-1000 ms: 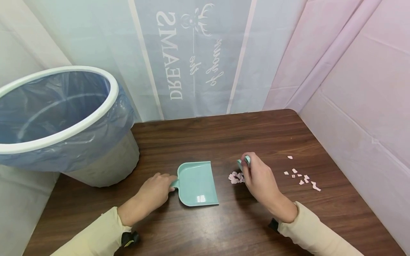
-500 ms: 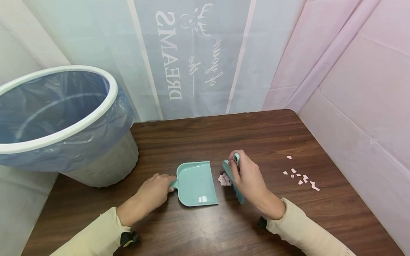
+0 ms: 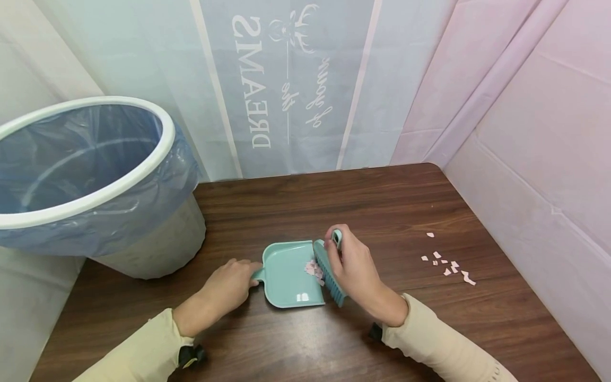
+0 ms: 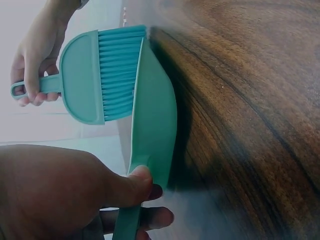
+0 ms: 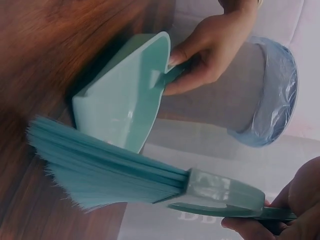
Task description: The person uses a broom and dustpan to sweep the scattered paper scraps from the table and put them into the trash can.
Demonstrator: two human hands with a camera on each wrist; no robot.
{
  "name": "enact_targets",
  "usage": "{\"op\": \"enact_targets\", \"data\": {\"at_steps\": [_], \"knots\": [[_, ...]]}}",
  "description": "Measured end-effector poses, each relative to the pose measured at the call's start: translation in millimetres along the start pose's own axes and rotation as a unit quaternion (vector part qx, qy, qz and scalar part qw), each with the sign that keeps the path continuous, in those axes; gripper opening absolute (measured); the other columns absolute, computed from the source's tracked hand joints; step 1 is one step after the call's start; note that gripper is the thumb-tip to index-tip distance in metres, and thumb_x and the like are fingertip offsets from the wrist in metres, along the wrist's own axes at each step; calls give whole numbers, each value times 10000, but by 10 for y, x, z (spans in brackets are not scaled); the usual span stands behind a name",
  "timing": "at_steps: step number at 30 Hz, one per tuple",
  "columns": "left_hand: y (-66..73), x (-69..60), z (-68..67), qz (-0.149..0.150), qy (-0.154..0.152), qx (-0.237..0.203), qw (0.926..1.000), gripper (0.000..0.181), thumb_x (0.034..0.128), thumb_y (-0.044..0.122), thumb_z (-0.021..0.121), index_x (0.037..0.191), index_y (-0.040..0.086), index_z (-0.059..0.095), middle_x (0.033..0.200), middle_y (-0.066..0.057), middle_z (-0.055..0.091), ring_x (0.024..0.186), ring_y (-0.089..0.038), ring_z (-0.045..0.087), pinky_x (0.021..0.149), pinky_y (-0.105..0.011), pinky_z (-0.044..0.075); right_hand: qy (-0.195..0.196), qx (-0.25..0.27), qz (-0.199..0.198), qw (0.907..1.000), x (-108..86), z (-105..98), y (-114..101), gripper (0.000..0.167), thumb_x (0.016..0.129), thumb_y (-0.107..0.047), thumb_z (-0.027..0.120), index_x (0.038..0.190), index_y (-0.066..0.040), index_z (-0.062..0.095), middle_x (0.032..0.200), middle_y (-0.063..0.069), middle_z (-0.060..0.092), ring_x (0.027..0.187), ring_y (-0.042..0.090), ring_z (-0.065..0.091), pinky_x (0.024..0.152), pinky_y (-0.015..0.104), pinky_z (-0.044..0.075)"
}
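My left hand (image 3: 230, 286) grips the short handle of a mint-green dustpan (image 3: 285, 278), which lies on the table with its open edge facing right. In the left wrist view the thumb (image 4: 140, 175) presses on top of that handle. With my right hand (image 3: 352, 262) I hold a small matching hand brush (image 3: 329, 276) by its looped handle. Its teal bristles (image 5: 100, 165) stand at the dustpan's front lip. A small heap of pale pink paper scraps (image 3: 313, 269) lies just inside that lip, against the bristles; the brush hides part of it.
Several more paper scraps (image 3: 453, 265) lie scattered on the right of the dark wooden table (image 3: 382, 201). A large waste bin (image 3: 157, 239) with a blue liner and white rim stands at the left. Printed cloth (image 3: 305, 106) hangs behind the table.
My right hand has moved left with the brush, pushing the heap of paper scraps across the table and over the dustpan's lip. The left hand and dustpan have hardly moved.
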State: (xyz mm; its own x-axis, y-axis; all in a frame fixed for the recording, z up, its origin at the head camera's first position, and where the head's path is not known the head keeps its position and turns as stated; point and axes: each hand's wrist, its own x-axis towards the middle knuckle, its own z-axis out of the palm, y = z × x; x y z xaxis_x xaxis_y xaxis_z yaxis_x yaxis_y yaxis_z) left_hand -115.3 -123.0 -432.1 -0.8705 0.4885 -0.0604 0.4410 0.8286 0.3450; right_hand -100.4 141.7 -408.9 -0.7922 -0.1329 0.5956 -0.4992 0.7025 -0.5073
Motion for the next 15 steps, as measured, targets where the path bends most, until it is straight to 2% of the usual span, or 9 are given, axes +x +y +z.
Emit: {"op": "enact_targets", "data": {"at_steps": [6,9,15], "knots": [[-8,6,-8,130,53,-2,9999,151,866,45,784,928,132,678,878,-30,689,778,-278,636,667,-443,549,36,185,-167,9997,-5,47,-47,169,943,67,636,1035,-39,542,858,35,629,622,64,474,521,213,435],[-11,5,-2,112,32,14,9999,145,869,47,783,938,127,684,865,-28,681,771,-267,628,667,-437,544,98,313,-168,9993,4,55,-62,170,941,77,632,1027,-40,543,861,33,634,638,71,510,532,213,457],[-9,2,11,9,7,36,10000,178,873,53,783,1033,92,717,873,-41,680,782,-261,626,686,-423,542,206,977,-86,9950,22,62,-82,165,943,99,596,1022,-36,542,861,35,645,673,71,564,566,210,503]]}}
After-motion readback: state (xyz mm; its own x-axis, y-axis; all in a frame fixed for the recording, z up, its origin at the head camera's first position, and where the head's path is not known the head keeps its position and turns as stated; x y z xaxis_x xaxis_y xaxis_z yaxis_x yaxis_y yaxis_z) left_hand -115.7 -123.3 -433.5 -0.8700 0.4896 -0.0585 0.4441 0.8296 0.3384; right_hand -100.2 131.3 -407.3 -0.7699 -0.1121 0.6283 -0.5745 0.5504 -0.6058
